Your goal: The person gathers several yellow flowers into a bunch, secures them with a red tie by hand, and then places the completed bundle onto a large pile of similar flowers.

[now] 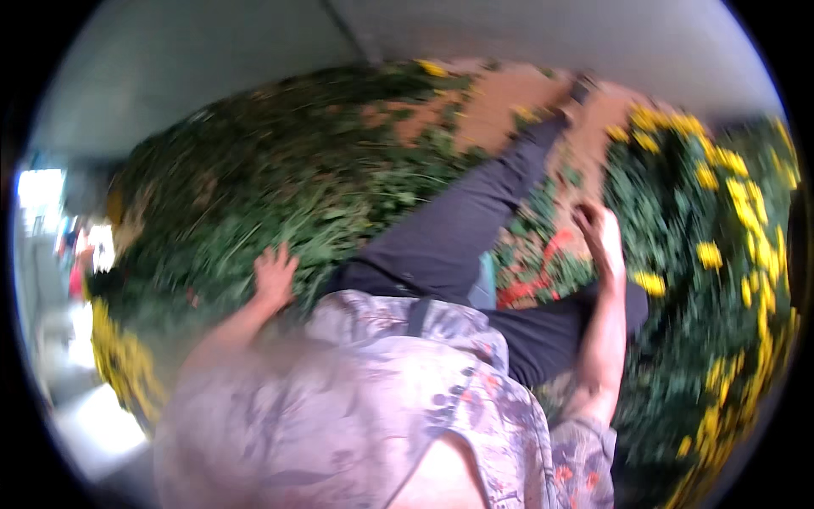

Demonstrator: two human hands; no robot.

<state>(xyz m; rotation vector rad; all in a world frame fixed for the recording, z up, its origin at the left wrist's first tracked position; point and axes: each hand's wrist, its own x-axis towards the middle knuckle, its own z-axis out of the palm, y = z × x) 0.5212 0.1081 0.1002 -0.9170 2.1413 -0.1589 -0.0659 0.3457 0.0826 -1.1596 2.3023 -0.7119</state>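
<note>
My left hand lies over a heap of green leafy stems, its fingers spread and nothing seen in it. On the other side, above my bent knee, my right hand is curled with the fingers bent down; blur hides whether anything is between them. Between my legs, red strips, perhaps ribbon or plastic, lie among leaves on reddish ground. A pale blue object shows partly beside my thigh. My dark trousers spread across the middle of the view.
Yellow flowers on dense green foliage line the right side. More yellow flowers stand at the left edge. My one leg stretches over reddish ground towards the top. A grey surface spans the top, and bright openings show at far left.
</note>
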